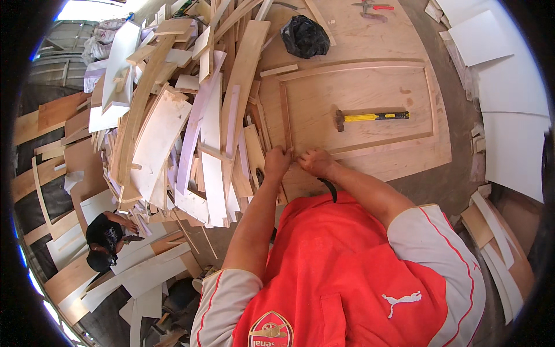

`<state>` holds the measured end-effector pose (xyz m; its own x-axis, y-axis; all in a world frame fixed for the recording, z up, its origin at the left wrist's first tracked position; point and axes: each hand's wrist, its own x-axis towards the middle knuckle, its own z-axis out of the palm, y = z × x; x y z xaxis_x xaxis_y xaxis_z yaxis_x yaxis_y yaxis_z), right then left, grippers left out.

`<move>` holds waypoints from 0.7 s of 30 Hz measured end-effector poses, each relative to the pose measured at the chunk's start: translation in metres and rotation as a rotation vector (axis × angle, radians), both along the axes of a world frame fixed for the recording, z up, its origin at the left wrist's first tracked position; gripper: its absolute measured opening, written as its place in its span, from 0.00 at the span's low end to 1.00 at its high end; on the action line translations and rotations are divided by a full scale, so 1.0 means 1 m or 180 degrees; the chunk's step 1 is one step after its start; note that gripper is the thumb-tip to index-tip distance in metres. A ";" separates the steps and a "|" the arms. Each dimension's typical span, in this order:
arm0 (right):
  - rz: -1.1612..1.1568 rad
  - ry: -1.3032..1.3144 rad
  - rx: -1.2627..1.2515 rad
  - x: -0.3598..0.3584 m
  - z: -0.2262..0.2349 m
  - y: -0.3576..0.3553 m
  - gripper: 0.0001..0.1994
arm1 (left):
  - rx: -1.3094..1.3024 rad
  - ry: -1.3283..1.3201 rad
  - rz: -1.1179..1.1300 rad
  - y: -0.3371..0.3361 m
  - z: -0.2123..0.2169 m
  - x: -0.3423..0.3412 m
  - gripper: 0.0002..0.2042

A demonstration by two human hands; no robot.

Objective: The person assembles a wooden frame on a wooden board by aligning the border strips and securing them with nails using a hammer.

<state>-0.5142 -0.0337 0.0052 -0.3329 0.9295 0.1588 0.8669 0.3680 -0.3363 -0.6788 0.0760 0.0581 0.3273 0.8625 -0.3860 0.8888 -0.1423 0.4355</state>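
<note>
A rectangular frame of thin wooden strips lies on a plywood sheet. At its near left corner, my left hand is closed, with fingertips pressed against the end of the left strip. My right hand is closed just beside it, at the left end of the near strip. The fingertips of both hands almost meet, and whatever small thing they may pinch is hidden. Inside the frame rests a hammer with a yellow and black handle, its head toward the left.
Offcuts and boards are heaped on the left, close to my left arm. A black plastic bag and red-handled pliers lie at the far side. White panels stand on the right. Another person is at lower left.
</note>
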 end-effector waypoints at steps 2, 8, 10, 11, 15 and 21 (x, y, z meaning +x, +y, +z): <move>0.0075 0.0003 0.0038 0.002 -0.003 0.001 0.05 | -0.0033 0.0023 -0.0029 0.002 0.001 0.005 0.23; 0.0089 0.0190 0.0037 -0.001 0.001 0.002 0.04 | -0.0027 0.0041 -0.0112 0.002 0.001 0.003 0.20; 0.0053 0.0206 0.0002 0.001 -0.005 0.002 0.04 | -0.0118 0.0265 -0.0306 0.004 0.004 0.009 0.17; 0.0035 0.0221 -0.0023 0.002 -0.008 0.002 0.04 | -0.0127 0.0265 -0.0324 0.005 0.005 0.012 0.17; 0.0037 0.0258 -0.0090 0.001 -0.001 0.005 0.05 | -0.0079 0.0236 -0.0329 0.004 -0.001 0.009 0.17; -0.0003 0.0283 -0.0137 -0.002 0.004 0.005 0.06 | 0.0039 -0.0005 -0.0273 -0.002 -0.010 -0.005 0.17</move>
<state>-0.5158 -0.0283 0.0095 -0.3184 0.9364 0.1476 0.8333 0.3507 -0.4273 -0.6834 0.0737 0.0481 0.4007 0.8359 -0.3750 0.8725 -0.2232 0.4348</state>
